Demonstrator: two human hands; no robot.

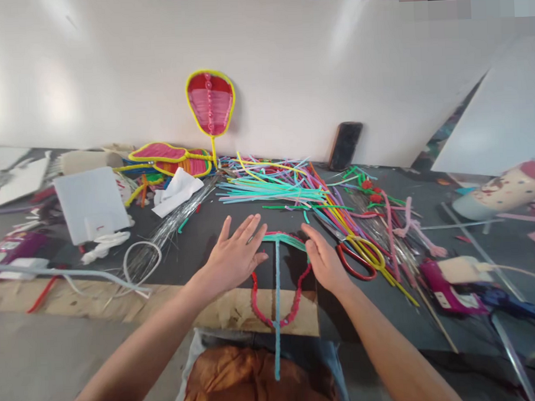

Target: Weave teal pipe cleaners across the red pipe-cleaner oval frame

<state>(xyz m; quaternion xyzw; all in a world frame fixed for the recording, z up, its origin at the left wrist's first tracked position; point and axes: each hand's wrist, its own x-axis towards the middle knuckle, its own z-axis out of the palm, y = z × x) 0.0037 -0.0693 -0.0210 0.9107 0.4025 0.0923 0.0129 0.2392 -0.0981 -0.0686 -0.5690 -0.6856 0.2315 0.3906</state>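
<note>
A fan-shaped frame of red and pink pipe cleaner [294,308] lies at the table's front edge. A light blue pipe-cleaner stem [277,294] runs down its middle and sticks out past the edge toward my lap. Turquoise strands [289,240] cross its top. My left hand [237,255] is over the frame's upper left side, palm down with fingers spread. On the opposite side, my right hand [325,260] is at the upper right rim with its fingers stretched out. Neither hand grips anything; whether the fingertips touch the frame I cannot tell.
Loose pipe cleaners [271,188] pile up behind the frame. Scissors [356,261] with red handles lie to the right, near a purple glue gun [451,287]. A finished pink fan [210,102] with yellow edging stands against the white board. A phone [345,145] leans there too.
</note>
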